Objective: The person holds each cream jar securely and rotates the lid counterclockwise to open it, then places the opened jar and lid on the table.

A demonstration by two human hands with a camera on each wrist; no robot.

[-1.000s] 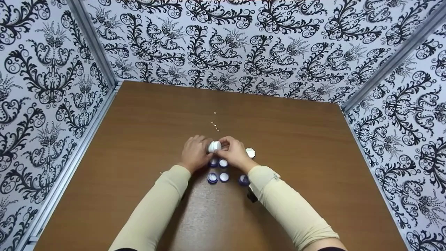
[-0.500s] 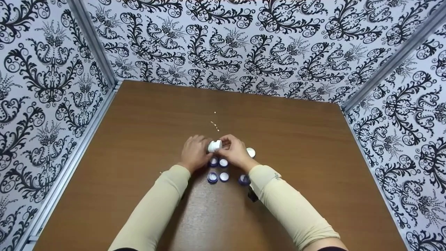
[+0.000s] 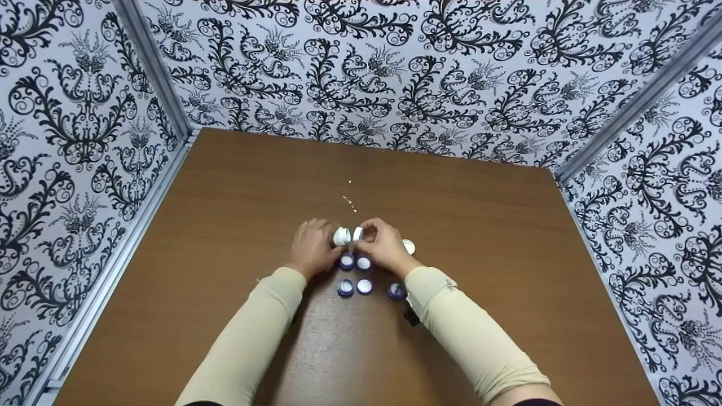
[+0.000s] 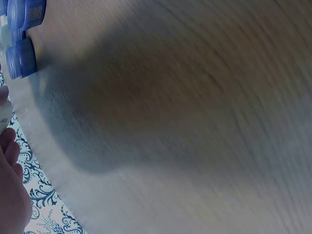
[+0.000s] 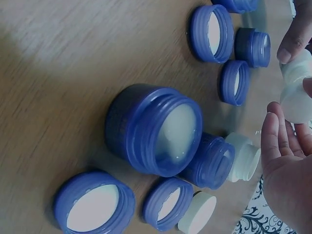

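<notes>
In the head view, my left hand grips a small white jar lying on its side in the fingers. My right hand pinches a white screw lid, which stands on edge just off the jar's mouth. From the right wrist, the lid overlaps the jar, and the curled right fingers sit beneath it. Nearest to both hands on the table are a blue jar and a blue lid. Only the edge of my left hand shows in the left wrist view.
An open blue jar with pale contents stands near another blue jar and a white jar. Blue lids lie inside-up, beside a white lid. White crumbs trail across the brown table toward the patterned wall.
The white lid was against the jar a second ago; it has come away to the right in my right hand, leaving a gap. The jar has shifted slightly left with my left hand.
</notes>
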